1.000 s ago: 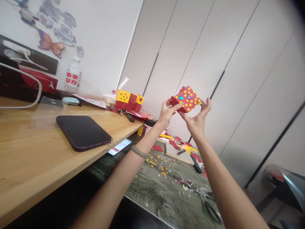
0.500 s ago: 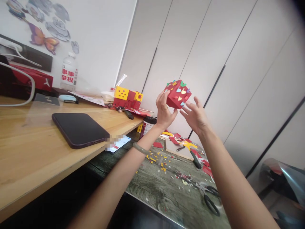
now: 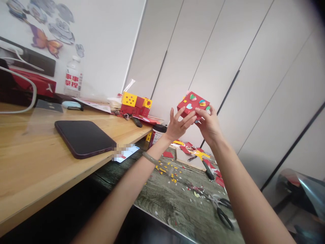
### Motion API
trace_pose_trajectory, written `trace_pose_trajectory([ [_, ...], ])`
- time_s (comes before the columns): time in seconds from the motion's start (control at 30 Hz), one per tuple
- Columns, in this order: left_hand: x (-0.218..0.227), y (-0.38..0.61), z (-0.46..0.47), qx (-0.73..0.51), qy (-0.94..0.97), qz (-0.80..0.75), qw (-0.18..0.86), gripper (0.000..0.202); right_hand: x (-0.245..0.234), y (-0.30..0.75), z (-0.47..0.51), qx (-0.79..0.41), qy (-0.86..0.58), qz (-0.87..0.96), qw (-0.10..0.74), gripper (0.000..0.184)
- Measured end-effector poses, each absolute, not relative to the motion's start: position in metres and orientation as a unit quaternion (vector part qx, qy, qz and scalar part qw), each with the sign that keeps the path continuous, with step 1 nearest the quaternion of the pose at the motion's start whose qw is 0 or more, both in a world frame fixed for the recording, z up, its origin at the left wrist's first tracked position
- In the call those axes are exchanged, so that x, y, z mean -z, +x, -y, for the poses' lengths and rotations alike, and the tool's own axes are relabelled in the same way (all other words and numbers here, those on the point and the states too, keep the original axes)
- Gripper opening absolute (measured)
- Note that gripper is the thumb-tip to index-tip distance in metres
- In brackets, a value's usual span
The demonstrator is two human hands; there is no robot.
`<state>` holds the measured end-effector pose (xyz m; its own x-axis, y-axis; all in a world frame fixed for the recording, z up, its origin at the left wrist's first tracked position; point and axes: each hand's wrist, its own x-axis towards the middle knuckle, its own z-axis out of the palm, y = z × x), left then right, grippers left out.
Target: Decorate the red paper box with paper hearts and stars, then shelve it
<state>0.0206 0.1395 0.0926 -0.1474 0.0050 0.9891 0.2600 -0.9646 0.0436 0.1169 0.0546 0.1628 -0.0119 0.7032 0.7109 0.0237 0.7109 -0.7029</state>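
Note:
A red paper box [image 3: 196,103], dotted with small coloured paper hearts and a yellow star, is held up in front of the pale cabinet. My right hand [image 3: 210,126] grips it at the right side, thumb on the near face and the other fingers partly hidden behind. The fingers of my left hand [image 3: 179,126] rest against its lower left part, somewhat spread, with the fingertips on the red face. A greenish bangle [image 3: 149,158] circles my left wrist. The underside and far faces of the box are out of sight.
Scissors [image 3: 223,211], paper scraps [image 3: 172,174] and a dark-handled tool [image 3: 208,170] lie on the dark table. The wooden desk [image 3: 27,169] at left carries a tablet-like device [image 3: 85,139], yellow-and-red boxes [image 3: 137,104] and a bottle [image 3: 73,77]. A lidded cup [image 3: 157,133] stands beside its edge.
The box has been turned so a different decorated face shows, and it sits slightly further right. My right hand, apart from it or barely touching before, now grips it; my left fingers have shifted across it.

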Motion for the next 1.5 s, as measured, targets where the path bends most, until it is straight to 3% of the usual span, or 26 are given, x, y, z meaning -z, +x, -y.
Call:
trace_pose_trajectory([
  [0.13, -0.091, 0.029, -0.133, 0.77, -0.624, 0.104, 0.085, 0.052, -0.163, 0.14, -0.053, -0.301, -0.241, 0.637, 0.668, 0.039],
  [0.2, -0.095, 0.033, -0.127, 0.796, -0.598, 0.092, 0.015, 0.07, -0.158, 0.155, -0.049, -0.338, -0.186, 0.649, 0.655, 0.034],
  [0.33, -0.108, 0.042, -0.111, 0.722, -0.656, 0.045, -0.215, 0.076, -0.135, 0.181, -0.039, -0.388, -0.073, 0.67, 0.628, 0.04],
  [0.47, -0.112, 0.051, -0.095, 0.624, -0.751, 0.017, -0.216, 0.091, -0.109, 0.193, -0.039, -0.387, -0.07, 0.65, 0.65, 0.05],
  [0.67, -0.105, 0.061, -0.085, 0.594, -0.793, 0.019, -0.135, 0.082, -0.095, 0.201, -0.034, -0.437, -0.11, 0.646, 0.616, 0.056],
  [0.8, -0.092, 0.062, -0.094, 0.601, -0.797, 0.036, -0.054, 0.081, -0.088, 0.232, -0.031, -0.466, -0.19, 0.625, 0.597, 0.04],
  [0.9, -0.066, 0.064, -0.108, 0.581, -0.81, 0.08, 0.014, 0.074, -0.078, 0.267, -0.036, -0.446, -0.337, 0.577, 0.595, 0.026],
  [1.1, 0.004, 0.07, -0.131, 0.382, -0.897, 0.199, 0.101, 0.059, -0.038, 0.307, -0.051, -0.362, -0.483, 0.519, 0.605, 0.03],
  [1.33, 0.034, 0.067, -0.143, 0.286, -0.924, 0.247, 0.055, 0.07, -0.001, 0.298, -0.066, -0.291, -0.554, 0.584, 0.517, 0.029],
  [1.5, 0.015, 0.058, -0.149, 0.344, -0.888, 0.248, -0.178, 0.067, 0.001, 0.29, -0.075, -0.235, -0.569, 0.622, 0.484, 0.032],
])
